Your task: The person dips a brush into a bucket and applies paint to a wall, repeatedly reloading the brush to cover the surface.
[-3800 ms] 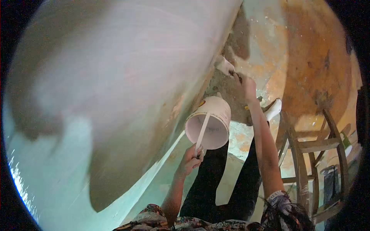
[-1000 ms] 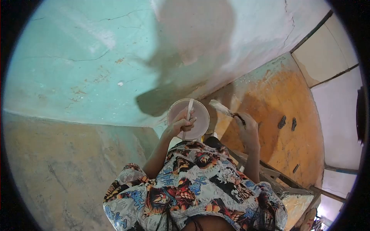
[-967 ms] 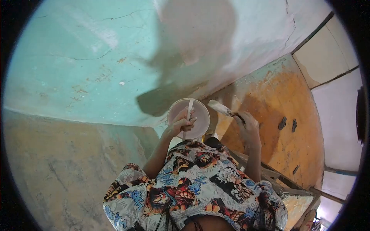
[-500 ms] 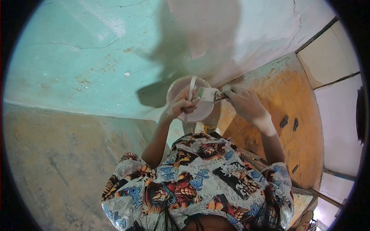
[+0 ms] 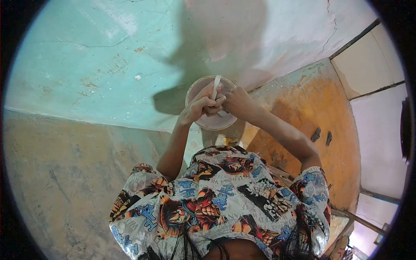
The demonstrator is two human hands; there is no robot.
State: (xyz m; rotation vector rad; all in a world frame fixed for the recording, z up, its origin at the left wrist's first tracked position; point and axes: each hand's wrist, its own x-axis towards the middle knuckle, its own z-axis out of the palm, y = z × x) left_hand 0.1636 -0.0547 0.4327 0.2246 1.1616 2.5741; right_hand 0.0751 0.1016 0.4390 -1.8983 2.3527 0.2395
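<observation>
A round white bucket (image 5: 210, 124) with a pale inside is below both hands, near the painted wall. My left hand (image 5: 202, 107) is closed round the bucket's pale strap handle (image 5: 216, 85), over the left part of the opening. My right hand (image 5: 237, 103) is closed at the right side of the opening, beside the left fingers. It grips the brush, whose bristles are hidden by the hands and the bucket; only a small dark part (image 5: 223, 113) shows between them.
A turquoise and pale wall (image 5: 108, 65) with cracks rises ahead. The orange, worn floor (image 5: 303, 112) on the right bears two dark sandals (image 5: 322, 135). Wooden pieces (image 5: 342, 214) are at the lower right, and a brownish surface (image 5: 78, 173) spreads at the left.
My right hand has moved left and slightly up to the bucket, taking the brush from above the rim down into the opening. The left hand still holds the strap.
</observation>
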